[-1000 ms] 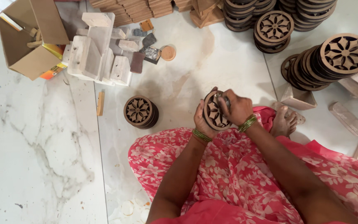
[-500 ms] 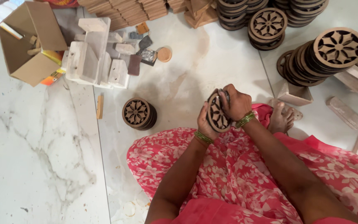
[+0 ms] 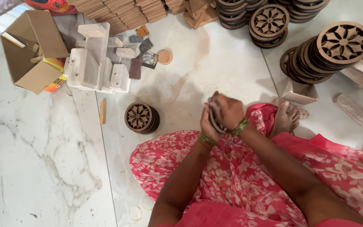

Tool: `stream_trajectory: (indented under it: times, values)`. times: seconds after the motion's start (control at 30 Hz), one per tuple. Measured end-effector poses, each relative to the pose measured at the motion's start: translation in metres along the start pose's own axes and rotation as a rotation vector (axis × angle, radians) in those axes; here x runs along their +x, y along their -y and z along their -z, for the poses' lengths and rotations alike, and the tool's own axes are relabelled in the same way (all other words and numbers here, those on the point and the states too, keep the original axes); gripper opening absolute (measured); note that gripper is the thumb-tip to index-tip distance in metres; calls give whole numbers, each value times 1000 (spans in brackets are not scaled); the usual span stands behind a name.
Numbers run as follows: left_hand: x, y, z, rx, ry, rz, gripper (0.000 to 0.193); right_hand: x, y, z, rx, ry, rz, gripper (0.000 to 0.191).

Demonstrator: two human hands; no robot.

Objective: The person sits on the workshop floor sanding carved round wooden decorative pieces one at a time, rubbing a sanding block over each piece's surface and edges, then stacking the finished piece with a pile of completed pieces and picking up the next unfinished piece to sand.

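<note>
A white marble floor [image 3: 43, 159] with grey veining is being sat on, a pink floral cloth [image 3: 240, 180] spread below the hands. A round carved disc [image 3: 213, 122] is being clasped edge-on between the left hand [image 3: 209, 124] and the right hand [image 3: 227, 111], both closed around it. One short stack of discs [image 3: 141, 118] is standing to the left of the hands. Several more disc stacks, too overlapped for counting, are lying above and to the right. One open cardboard box [image 3: 32, 50] is resting far upper left.
</note>
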State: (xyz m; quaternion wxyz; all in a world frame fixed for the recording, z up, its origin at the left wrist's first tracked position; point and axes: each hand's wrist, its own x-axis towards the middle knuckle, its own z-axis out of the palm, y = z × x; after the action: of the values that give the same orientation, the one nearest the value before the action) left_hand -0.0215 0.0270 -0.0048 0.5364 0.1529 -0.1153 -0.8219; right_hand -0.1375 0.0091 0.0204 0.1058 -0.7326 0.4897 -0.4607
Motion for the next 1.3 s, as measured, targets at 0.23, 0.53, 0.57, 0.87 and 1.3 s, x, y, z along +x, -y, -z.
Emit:
stream_trajectory:
  times: [0.23,0.53,0.57,0.87,1.3]
  values:
    - [4,-18,-6,64,64,-162,61,-4,-5,5,-174,127,-170,15]
    - [7,-19,8,47,60,-173,62,-4,1,-4,-18,68,130,15]
    - [5,-14,7,30,94,-135,62,-2,0,-3,-20,40,105,13]
    - [4,-16,-5,92,79,-174,65,-3,-4,5,-206,120,-141,18]
    - [1,6,5,24,-7,80,68,-5,-38,-6,-275,22,-111,16]
